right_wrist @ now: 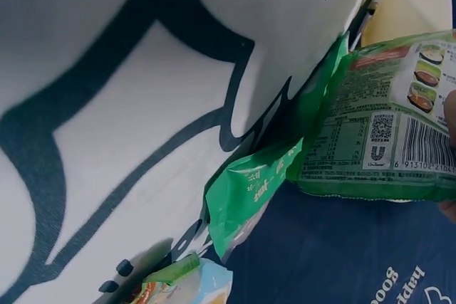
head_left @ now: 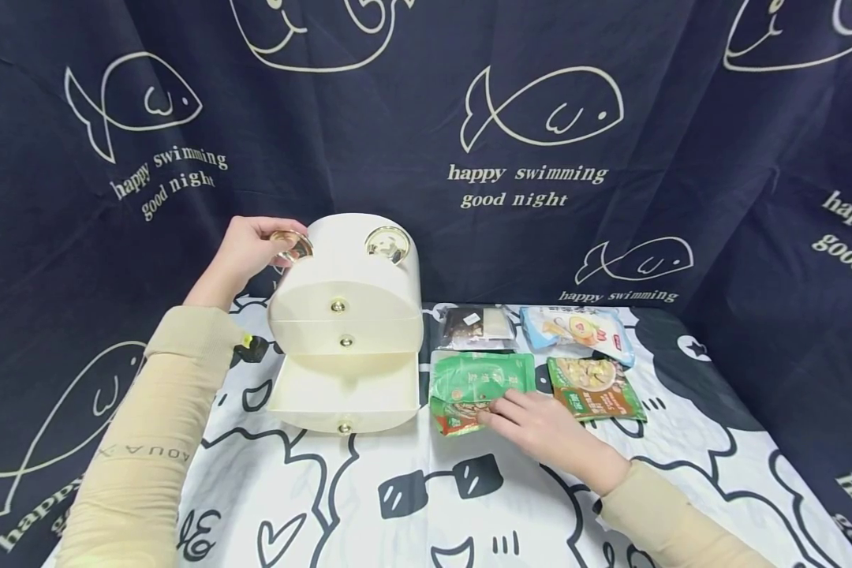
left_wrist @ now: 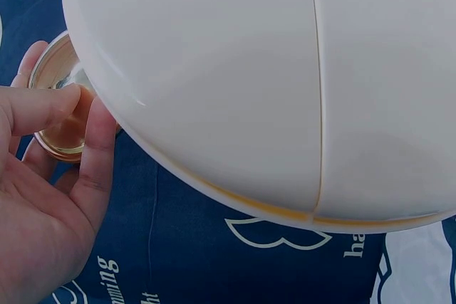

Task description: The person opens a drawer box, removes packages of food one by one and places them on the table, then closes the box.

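A white rounded cabinet (head_left: 348, 276) stands upright, its bottom drawer (head_left: 344, 422) pulled out and the upper drawers pushed in. My left hand (head_left: 244, 248) pinches the gold dish-shaped ear (left_wrist: 65, 137) on the cabinet's left side between thumb and fingers. At the right, my right hand (head_left: 539, 426) grips the edge of a green food packet (right_wrist: 370, 126), tilted so that its barcode side faces the right wrist camera. Only fingertips of that hand show in the right wrist view. Another green packet (right_wrist: 249, 183) lies beside the held one on the cloth.
A clear packet with dark contents (head_left: 472, 327), a blue-white packet (head_left: 578, 331) and a green-brown packet (head_left: 596, 388) lie at the right. A second gold ear (head_left: 388, 246) is on the cabinet. Some small black object (head_left: 251, 349) sits left of it. Dark curtains surround the patterned tablecloth (head_left: 426, 536).
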Tool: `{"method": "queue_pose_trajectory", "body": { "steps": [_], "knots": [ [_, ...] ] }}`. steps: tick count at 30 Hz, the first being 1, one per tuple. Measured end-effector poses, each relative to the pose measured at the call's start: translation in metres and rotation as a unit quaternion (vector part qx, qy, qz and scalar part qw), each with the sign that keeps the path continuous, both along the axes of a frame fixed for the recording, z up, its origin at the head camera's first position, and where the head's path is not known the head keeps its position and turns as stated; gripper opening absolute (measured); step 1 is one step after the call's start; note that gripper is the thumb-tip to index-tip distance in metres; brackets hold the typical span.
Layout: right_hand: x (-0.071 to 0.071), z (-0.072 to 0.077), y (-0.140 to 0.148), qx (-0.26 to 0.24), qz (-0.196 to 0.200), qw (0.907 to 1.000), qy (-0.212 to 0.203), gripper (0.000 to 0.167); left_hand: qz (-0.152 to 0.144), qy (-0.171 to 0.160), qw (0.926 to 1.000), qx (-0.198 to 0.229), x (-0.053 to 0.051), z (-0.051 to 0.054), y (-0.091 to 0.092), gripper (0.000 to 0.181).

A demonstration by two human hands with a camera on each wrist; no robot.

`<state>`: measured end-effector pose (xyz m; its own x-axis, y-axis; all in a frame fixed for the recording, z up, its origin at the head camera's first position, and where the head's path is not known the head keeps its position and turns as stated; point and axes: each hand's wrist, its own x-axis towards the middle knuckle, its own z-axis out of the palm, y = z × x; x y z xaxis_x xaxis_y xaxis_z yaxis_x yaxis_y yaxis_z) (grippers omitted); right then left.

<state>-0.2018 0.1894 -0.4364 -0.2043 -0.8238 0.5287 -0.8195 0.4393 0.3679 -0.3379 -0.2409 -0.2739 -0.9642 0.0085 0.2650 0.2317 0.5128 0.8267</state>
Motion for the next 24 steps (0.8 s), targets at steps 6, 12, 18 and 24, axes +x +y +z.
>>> {"method": "queue_pose_trajectory", "body": {
  "steps": [6,12,18,24],
  "knots": [
    [0.003,-0.001,-0.001,0.008,0.028,0.9995,0.01,0.029,0.0,0.003,1.0,0.003,0.0,0.0,0.001,0.02],
    [0.007,-0.004,-0.001,0.017,0.029,0.9994,0.006,0.035,0.003,0.004,1.0,0.008,-0.001,0.0,0.001,0.02],
    [0.012,-0.009,0.0,0.054,0.026,0.9977,-0.032,0.031,0.003,0.005,0.9999,0.008,0.0,0.0,0.0,0.02],
    [0.015,-0.014,-0.001,0.06,0.044,0.9958,-0.052,0.03,0.001,0.007,1.0,0.004,0.001,0.0,0.0,0.02]
  ]
}}
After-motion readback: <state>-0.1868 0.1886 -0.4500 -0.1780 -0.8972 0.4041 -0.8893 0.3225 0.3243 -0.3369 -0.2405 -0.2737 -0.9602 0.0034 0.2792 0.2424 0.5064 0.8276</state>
